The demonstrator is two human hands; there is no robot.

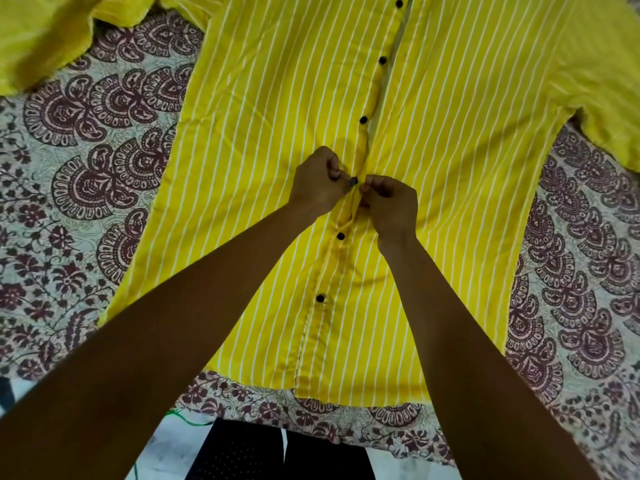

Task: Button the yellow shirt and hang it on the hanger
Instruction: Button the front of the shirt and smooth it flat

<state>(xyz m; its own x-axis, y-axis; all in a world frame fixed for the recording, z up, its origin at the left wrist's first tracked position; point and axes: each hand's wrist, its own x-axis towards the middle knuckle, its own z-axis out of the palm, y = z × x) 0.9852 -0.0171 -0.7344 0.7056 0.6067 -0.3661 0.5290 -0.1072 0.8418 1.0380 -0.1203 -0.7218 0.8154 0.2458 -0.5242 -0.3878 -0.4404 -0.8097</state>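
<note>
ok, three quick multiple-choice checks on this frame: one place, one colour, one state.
1. Where does the shirt lie? A on a hanger; B on a patterned sheet; C on a bare table.
2. Colour of the buttons? A black; B white; C red.
3. The left hand and right hand? A flat, open; B off the shirt; C pinching its front.
Answers: B, sheet shows all round it; A, dark dots down the front; C, fingers curled at one button.
</note>
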